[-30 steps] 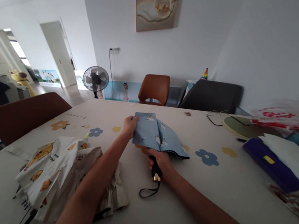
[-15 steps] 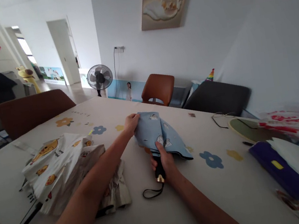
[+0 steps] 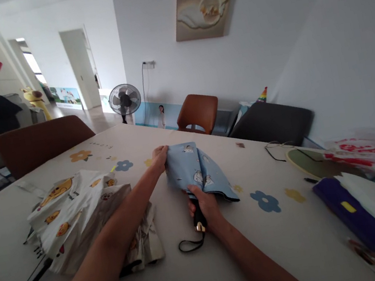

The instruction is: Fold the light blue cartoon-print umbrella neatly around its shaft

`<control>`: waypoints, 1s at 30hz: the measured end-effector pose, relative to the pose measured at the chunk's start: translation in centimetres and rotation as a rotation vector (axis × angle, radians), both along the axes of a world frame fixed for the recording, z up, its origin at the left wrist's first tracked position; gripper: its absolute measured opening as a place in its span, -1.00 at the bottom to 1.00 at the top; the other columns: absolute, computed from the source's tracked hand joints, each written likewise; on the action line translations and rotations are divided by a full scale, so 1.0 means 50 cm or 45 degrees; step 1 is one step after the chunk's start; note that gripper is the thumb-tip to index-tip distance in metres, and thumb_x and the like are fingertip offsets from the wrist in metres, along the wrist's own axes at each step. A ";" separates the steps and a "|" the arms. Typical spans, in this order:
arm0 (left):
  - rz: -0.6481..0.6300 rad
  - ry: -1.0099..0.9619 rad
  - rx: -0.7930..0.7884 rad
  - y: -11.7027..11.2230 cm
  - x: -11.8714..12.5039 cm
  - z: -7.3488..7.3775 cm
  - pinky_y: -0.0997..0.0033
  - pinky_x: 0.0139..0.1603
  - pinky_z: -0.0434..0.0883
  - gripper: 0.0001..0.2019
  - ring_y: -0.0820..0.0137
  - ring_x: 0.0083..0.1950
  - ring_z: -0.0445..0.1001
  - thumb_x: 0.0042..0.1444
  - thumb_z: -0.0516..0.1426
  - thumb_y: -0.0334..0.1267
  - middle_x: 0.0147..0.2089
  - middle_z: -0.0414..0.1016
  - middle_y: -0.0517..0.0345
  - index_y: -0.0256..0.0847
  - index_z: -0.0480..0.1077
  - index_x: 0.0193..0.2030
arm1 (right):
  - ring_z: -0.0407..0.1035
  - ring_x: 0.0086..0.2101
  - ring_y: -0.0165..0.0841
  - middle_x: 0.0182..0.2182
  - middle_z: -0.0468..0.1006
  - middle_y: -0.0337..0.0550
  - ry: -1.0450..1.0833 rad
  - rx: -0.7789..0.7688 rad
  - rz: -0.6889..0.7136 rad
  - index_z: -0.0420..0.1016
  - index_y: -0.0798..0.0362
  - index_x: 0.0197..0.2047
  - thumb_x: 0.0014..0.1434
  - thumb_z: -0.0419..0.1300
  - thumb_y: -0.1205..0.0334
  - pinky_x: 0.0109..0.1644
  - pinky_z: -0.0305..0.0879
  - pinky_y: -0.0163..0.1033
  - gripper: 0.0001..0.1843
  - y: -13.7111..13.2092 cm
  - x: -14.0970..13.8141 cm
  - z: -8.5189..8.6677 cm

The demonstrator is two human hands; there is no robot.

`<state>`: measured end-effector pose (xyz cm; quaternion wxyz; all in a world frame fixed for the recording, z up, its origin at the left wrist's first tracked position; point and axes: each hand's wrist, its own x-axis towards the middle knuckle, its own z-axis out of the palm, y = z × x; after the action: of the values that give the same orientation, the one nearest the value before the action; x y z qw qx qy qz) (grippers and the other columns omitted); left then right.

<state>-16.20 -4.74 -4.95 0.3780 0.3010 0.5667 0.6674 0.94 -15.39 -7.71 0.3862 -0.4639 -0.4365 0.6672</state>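
A light blue folding umbrella [image 3: 195,170] with small cartoon prints lies on the table [image 3: 182,277] in front of me. My right hand [image 3: 204,205] is closed round its black handle, thumb pressed on the fabric; a black wrist strap [image 3: 191,245] loops out below. My left hand [image 3: 159,158] pinches the far left edge of the blue canopy. A second umbrella [image 3: 77,213], white with yellow bear prints, lies loosely bunched under my left forearm.
The tablecloth has flower prints. At the right sit a purple case [image 3: 349,213], white cloth, a red-printed plastic bag [image 3: 366,147] and a round green-rimmed object [image 3: 307,160]. Brown chairs [image 3: 199,112] stand at the far side and left; a fan [image 3: 125,100] stands behind.
My right thumb has slid up from the handle onto the blue fabric. My left hand has shifted slightly left along the canopy edge. The view has shifted a little.
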 end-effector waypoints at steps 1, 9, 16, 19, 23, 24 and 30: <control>-0.039 -0.014 0.020 -0.002 -0.004 0.003 0.57 -0.50 0.13 -0.81 0.55 -0.50 0.18 -0.04 0.16 -0.16 -0.56 0.27 0.28 -0.26 0.39 -0.45 | 0.09 -0.82 -0.48 -0.85 0.22 -0.36 0.032 0.001 0.005 0.34 0.11 -0.51 -0.03 0.17 -0.03 -0.77 0.06 -0.38 -0.67 0.001 0.001 0.000; -0.361 0.055 -0.009 -0.019 -0.012 0.016 0.51 -0.44 0.31 -0.69 0.48 -0.47 0.37 -0.13 0.23 -0.14 -0.47 0.44 0.13 -0.29 0.46 -0.26 | 0.09 -0.80 -0.51 -0.83 0.20 -0.37 0.141 -0.051 -0.047 0.28 0.08 -0.58 -0.01 0.17 0.02 -0.77 0.08 -0.40 -0.68 0.002 0.003 0.008; -0.078 0.482 -0.186 -0.006 -0.002 -0.009 0.40 -0.27 0.28 -0.94 0.33 -0.29 0.41 -0.14 0.15 -0.41 -0.46 0.40 0.12 -0.27 0.39 -0.44 | 0.08 -0.83 -0.50 -0.85 0.21 -0.38 0.077 -0.020 -0.091 0.28 0.07 -0.57 -0.07 0.19 0.06 -0.80 0.04 -0.39 -0.73 0.002 -0.007 -0.001; 0.060 0.731 -0.149 -0.026 0.042 0.016 0.29 0.03 0.20 -0.80 0.22 0.04 0.31 -0.10 0.12 -0.44 -0.13 0.42 -0.01 -0.23 0.39 -0.27 | 0.10 -0.83 -0.48 -0.86 0.21 -0.36 0.004 -0.044 -0.101 0.28 0.07 -0.58 -0.07 0.17 0.08 -0.80 0.05 -0.37 -0.74 0.000 -0.010 -0.001; 0.043 1.196 -0.066 -0.078 0.144 0.050 0.17 0.14 0.14 -0.70 0.15 0.12 0.25 0.03 0.03 -0.35 0.03 0.35 -0.16 -0.29 0.33 -0.06 | 0.12 -0.82 -0.46 -0.85 0.24 -0.32 -0.041 -0.020 -0.120 0.26 0.04 -0.64 -0.06 0.15 0.13 -0.77 0.08 -0.35 -0.75 -0.005 -0.010 -0.002; 0.002 1.263 -0.010 -0.091 0.168 0.052 0.15 0.17 0.12 -0.69 0.13 0.13 0.24 0.04 0.02 -0.33 0.05 0.33 -0.18 -0.30 0.32 -0.04 | 0.12 -0.82 -0.47 -0.85 0.24 -0.31 -0.036 -0.001 -0.117 0.24 0.03 -0.67 -0.06 0.14 0.15 -0.77 0.09 -0.35 -0.74 -0.005 -0.010 -0.004; -0.334 1.499 0.175 -0.106 0.216 0.011 0.16 0.31 -0.07 -0.52 0.15 0.34 -0.03 0.05 -0.06 -0.42 0.27 0.12 -0.19 -0.35 0.17 0.16 | 0.07 -0.83 -0.49 -0.88 0.21 -0.29 -0.037 0.027 -0.134 0.15 0.01 -0.78 -0.06 0.08 0.24 -0.77 0.04 -0.36 -0.67 -0.003 -0.015 -0.012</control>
<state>-5.41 -10.02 -4.41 0.0598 0.7105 0.5944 0.3719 0.22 -15.52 -8.33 0.4193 -0.4916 -0.4242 0.6346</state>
